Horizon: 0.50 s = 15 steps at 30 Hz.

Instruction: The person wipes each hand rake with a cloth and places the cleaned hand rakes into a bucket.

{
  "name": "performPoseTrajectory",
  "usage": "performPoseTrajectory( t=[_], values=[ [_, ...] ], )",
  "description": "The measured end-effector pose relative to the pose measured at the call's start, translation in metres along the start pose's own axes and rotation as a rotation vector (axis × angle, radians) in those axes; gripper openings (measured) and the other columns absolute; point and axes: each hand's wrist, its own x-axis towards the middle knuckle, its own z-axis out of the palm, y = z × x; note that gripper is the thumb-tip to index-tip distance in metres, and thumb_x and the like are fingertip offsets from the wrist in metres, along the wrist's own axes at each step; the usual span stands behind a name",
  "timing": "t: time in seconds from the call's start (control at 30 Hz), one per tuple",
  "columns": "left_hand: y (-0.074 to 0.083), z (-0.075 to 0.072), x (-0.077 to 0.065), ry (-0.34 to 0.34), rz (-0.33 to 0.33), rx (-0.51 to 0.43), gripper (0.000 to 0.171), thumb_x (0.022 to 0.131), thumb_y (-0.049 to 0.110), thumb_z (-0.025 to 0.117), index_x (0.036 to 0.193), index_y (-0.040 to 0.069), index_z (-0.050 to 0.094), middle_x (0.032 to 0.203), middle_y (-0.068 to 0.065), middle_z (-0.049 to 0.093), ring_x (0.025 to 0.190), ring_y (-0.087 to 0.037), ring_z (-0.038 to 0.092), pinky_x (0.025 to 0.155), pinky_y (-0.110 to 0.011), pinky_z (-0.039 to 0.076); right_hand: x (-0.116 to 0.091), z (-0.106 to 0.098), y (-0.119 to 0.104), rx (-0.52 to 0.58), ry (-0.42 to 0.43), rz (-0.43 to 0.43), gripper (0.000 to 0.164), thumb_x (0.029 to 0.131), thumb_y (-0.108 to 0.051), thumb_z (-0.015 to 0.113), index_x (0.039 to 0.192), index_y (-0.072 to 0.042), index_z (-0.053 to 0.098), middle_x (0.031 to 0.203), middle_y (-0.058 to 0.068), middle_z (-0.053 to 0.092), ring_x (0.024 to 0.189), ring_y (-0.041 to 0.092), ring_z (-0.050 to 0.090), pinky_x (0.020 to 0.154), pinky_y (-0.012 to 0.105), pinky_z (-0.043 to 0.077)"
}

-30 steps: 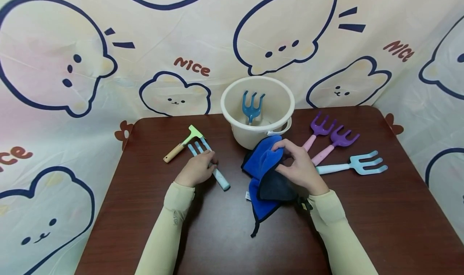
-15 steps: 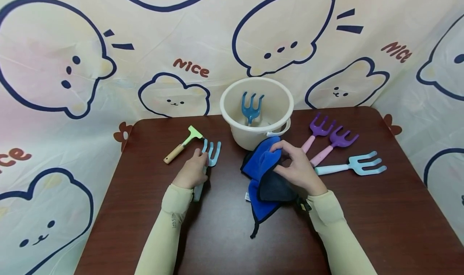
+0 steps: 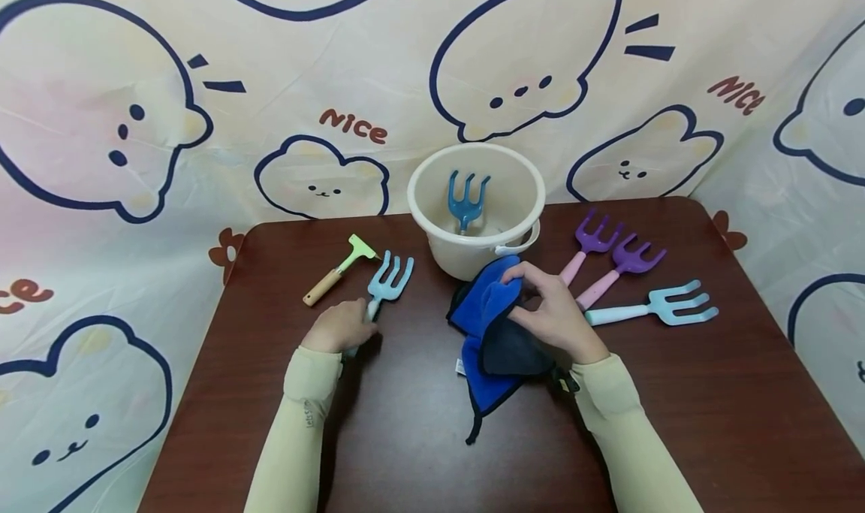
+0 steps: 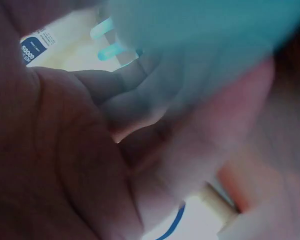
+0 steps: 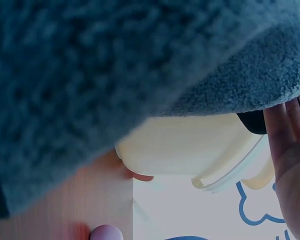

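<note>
My left hand (image 3: 343, 327) grips the handle of a light-blue hand fork (image 3: 388, 286), its tines pointing away from me and a little right. Most of that handle is hidden under the hand. In the left wrist view, curled fingers (image 4: 140, 100) lie beneath a blurred teal shape. Between thumb and fingertips, my right hand (image 3: 556, 314) pinches a blue and dark-grey cloth (image 3: 488, 306) with black edging, partly bunched up in front of the bucket. Seen from the right wrist, the fuzzy grey side of the cloth (image 5: 90, 65) fills the upper part, with fingers at the right edge.
A cream bucket (image 3: 449, 254) stands at the back, a darker blue fork (image 3: 465, 206) inside it. Left of it lies a small green-headed tool (image 3: 354, 251) with a wooden handle. Two purple forks (image 3: 635, 258) and another light-blue fork (image 3: 676, 305) lie on the right.
My left hand has drawn left and nearer to me. The light-blue fork has swung round, its tines going from up-left to up-right. My right hand and the cloth stay put.
</note>
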Motion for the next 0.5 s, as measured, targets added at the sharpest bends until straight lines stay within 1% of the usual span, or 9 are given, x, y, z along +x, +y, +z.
performPoseTrajectory(
  t=[0.1,0.17,0.2,0.23,0.33,0.4,0.43,0.5],
  values=[
    [-0.008,-0.005,-0.001,0.034,0.052,-0.096,0.020,0.096,0.019,0.052,0.100,0.000,0.050,0.081,-0.011,0.054,0.067,-0.023,0.052,0.063,-0.037,0.044,0.000,0.003,0.004,0.007,0.016,-0.013,0.033,0.081,0.003,0.072,0.110,-0.005,0.058,0.102,0.012,0.066,0.079,0.015,0.058,0.072,0.041,0.057],
    [-0.015,-0.010,-0.004,0.075,0.089,-0.164,0.017,0.099,0.018,0.049,0.100,0.001,0.047,0.079,-0.011,0.050,0.065,-0.022,0.050,0.060,-0.035,0.043,0.000,0.006,0.011,0.024,0.031,-0.002,0.037,0.081,0.004,0.071,0.113,-0.007,0.057,0.105,0.012,0.065,0.080,0.015,0.059,0.074,0.043,0.057],
    [-0.018,-0.013,-0.006,0.107,0.114,-0.190,0.017,0.099,0.017,0.049,0.100,0.001,0.047,0.079,-0.010,0.048,0.066,-0.022,0.049,0.060,-0.034,0.042,-0.001,0.007,0.015,0.028,0.040,0.002,0.038,0.081,0.005,0.070,0.115,-0.008,0.057,0.108,0.011,0.065,0.081,0.015,0.059,0.074,0.044,0.057],
    [-0.021,-0.017,-0.008,0.137,0.124,-0.213,0.017,0.100,0.018,0.050,0.101,0.002,0.046,0.077,-0.009,0.047,0.064,-0.021,0.048,0.058,-0.034,0.041,-0.002,0.008,0.019,0.034,0.048,0.004,0.039,0.082,0.005,0.069,0.117,-0.008,0.056,0.110,0.011,0.064,0.083,0.015,0.059,0.075,0.042,0.057],
    [-0.028,-0.027,-0.014,0.250,0.141,-0.316,0.020,0.102,0.025,0.048,0.107,0.006,0.045,0.074,-0.008,0.044,0.058,-0.022,0.046,0.052,-0.034,0.040,-0.004,0.010,0.025,0.089,0.081,0.002,0.035,0.088,0.003,0.063,0.119,-0.009,0.055,0.117,0.008,0.062,0.093,0.014,0.059,0.080,0.034,0.056],
    [-0.028,-0.034,-0.017,0.314,0.145,-0.405,0.025,0.103,0.032,0.047,0.114,0.010,0.045,0.071,-0.009,0.044,0.053,-0.022,0.046,0.049,-0.035,0.041,-0.005,0.010,0.021,0.149,0.119,-0.028,0.027,0.093,0.001,0.057,0.120,-0.005,0.054,0.120,0.009,0.059,0.101,0.018,0.057,0.085,0.028,0.052],
    [-0.025,-0.036,-0.018,0.334,0.148,-0.450,0.028,0.103,0.036,0.047,0.118,0.012,0.045,0.068,-0.009,0.044,0.050,-0.022,0.046,0.046,-0.035,0.042,-0.005,0.010,0.017,0.193,0.142,-0.048,0.025,0.095,0.001,0.054,0.120,-0.002,0.054,0.122,0.010,0.059,0.105,0.021,0.055,0.088,0.027,0.051],
    [-0.016,-0.039,-0.018,0.386,0.185,-0.504,0.032,0.101,0.041,0.049,0.122,0.017,0.047,0.067,-0.009,0.046,0.049,-0.022,0.047,0.047,-0.035,0.042,-0.007,0.010,0.009,0.292,0.195,-0.101,0.023,0.097,-0.001,0.051,0.120,0.001,0.053,0.125,0.008,0.057,0.111,0.024,0.052,0.091,0.025,0.047]
  ],
)
